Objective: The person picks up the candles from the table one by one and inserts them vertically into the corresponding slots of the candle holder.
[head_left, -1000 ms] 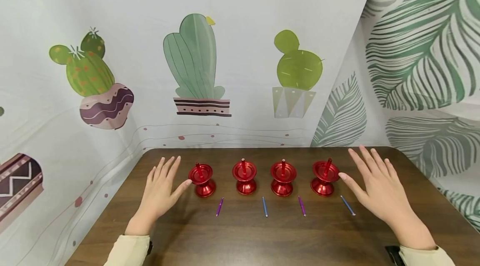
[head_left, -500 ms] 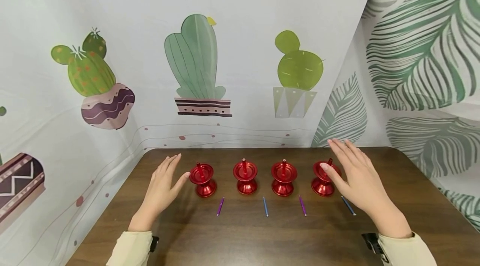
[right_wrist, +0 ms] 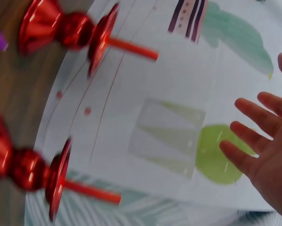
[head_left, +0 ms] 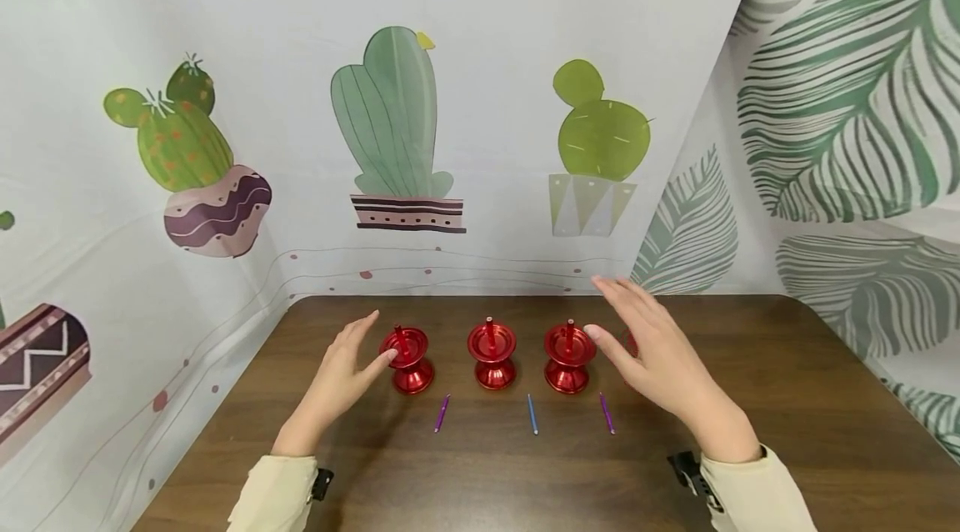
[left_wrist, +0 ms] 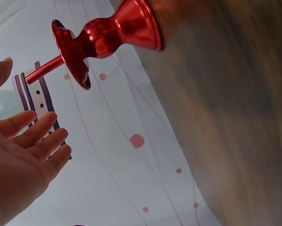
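Observation:
Red metal candle holders stand upright in a row, each with a dish and a thin red tube rising from it. My left hand [head_left: 341, 378] hovers beside the leftmost holder [head_left: 412, 378], fingers extended and nothing in it. In the left wrist view a gap shows between that hand [left_wrist: 25, 157] and the holder [left_wrist: 103, 40]. My right hand [head_left: 667, 357], likewise without anything in it, hovers over the right end of the row. It hides most of the rightmost holder [head_left: 632, 342]. Two other holders, left-middle [head_left: 493, 373] and right-middle [head_left: 567, 378], stand between my hands.
In front of the holders lie thin sticks with pale ends: one purple [head_left: 442, 414], one blue [head_left: 532, 414], another purple [head_left: 607, 414]. All are on a dark wooden table [head_left: 480, 478]. A cloth backdrop [head_left: 495, 115] printed with cacti and leaves hangs behind its far edge.
My right hand has moved left, across the rightmost holder, and now covers the blue stick at the right. My left hand has shifted slightly right, towards the leftmost holder. The holders stay put.

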`<state>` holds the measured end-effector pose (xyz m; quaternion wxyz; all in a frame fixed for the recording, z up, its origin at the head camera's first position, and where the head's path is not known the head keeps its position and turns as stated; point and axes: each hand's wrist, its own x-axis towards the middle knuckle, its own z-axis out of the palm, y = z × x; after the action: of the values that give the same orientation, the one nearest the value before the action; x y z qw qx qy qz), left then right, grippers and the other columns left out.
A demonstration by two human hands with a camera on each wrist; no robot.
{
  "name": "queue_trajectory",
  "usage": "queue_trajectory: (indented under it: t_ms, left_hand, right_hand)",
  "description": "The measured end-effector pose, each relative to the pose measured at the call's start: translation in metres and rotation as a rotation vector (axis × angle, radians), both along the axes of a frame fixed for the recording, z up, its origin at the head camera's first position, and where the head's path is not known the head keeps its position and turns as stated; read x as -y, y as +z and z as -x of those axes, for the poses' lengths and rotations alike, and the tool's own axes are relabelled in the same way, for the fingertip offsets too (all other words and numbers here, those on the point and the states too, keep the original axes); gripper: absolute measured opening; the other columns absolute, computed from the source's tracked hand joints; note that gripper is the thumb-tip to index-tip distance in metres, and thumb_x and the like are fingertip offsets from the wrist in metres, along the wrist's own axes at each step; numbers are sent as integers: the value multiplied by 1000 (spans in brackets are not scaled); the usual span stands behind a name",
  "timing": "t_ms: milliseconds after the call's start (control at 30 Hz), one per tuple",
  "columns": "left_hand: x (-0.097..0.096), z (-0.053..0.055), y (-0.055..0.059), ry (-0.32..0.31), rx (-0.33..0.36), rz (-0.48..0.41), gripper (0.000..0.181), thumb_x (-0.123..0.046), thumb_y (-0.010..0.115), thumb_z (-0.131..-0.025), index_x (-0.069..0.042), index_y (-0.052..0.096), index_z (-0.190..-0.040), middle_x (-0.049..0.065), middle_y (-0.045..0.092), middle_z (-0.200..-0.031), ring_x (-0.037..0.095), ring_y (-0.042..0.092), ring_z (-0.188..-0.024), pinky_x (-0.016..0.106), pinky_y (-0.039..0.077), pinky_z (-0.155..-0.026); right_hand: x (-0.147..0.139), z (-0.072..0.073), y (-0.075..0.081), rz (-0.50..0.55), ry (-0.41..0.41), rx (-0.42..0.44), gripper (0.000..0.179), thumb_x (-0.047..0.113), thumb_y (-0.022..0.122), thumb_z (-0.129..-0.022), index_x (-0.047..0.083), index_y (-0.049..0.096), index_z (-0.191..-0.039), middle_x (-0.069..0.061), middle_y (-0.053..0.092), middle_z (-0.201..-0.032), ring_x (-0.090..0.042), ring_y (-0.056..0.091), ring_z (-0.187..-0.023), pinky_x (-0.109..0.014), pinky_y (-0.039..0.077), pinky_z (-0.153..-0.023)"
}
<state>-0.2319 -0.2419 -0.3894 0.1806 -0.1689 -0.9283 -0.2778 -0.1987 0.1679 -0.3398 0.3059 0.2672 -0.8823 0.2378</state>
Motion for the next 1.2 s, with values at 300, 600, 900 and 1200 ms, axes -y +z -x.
queue_trajectory:
  t_ms: [300, 600, 900, 1200]
  left_hand:
    - [-4, 7, -6, -16, 89, -31, 73, -40, 64, -78, -5, 34, -134, 18, 39, -131, 35, 35, -121, 53, 32, -94]
    - [-3, 13, -14, -26, 130, -45, 74, -42, 66, -75, -3, 38, -131, 18, 42, -129, 34, 39, -119, 51, 34, -93]
    - [0, 18, -23, -33, 240, -31, 75, -45, 64, -76, 0, 39, -130, 19, 43, -128, 34, 39, -119, 51, 35, -92]
    - [3, 22, -23, -5, 271, -26, 75, -49, 63, -74, -2, 42, -129, 18, 47, -124, 35, 43, -115, 51, 37, -90]
  right_hand:
    - [39, -3, 7, 8, 124, 81, 60, 41, 55, -84, 25, 32, -137, 5, 35, -137, -21, 27, -128, -44, 26, -100]
    - [70, 0, 4, -13, 204, 109, 57, 43, 51, -86, 24, 32, -137, 7, 35, -137, -18, 28, -128, -41, 25, -102]
    - [87, 1, -4, -11, 259, 141, 54, 43, 49, -87, 23, 34, -136, 9, 37, -135, -18, 30, -127, -42, 29, -99]
    - [106, 2, -12, -34, 299, 166, 54, 42, 51, -86, 21, 38, -134, 10, 39, -134, -12, 29, -127, -39, 29, -100]
